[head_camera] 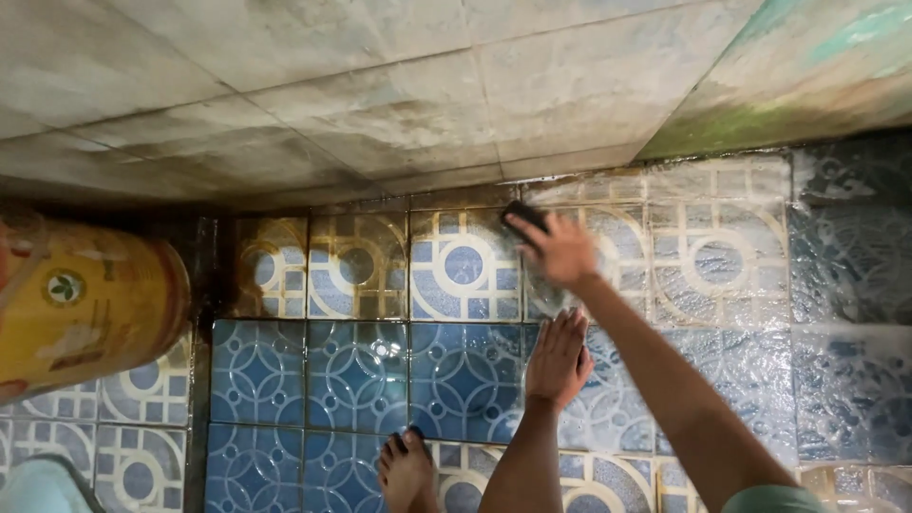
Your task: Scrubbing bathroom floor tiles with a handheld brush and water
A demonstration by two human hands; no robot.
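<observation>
A yellow drum (pixel 85 304) stands at the left. My left hand (pixel 559 356) lies flat and released on the wet floor tiles (pixel 361 370); it could slide. My right hand (pixel 562 249) clenches a dark scrubber (pixel 524 216) near the wall (pixel 380 104); suds could loosen that grip.

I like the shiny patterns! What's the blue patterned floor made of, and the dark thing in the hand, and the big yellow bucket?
The blue-and-white patterned floor looks like glazed ceramic tile: square joints, wet glossy reflections. The small dark block under the right hand is probably a sponge or scrubbing pad; it is too blurred to be sure. The big yellow bucket seems to be smooth plastic, with a soft sheen. The left hand presses flat on the tiles.
</observation>
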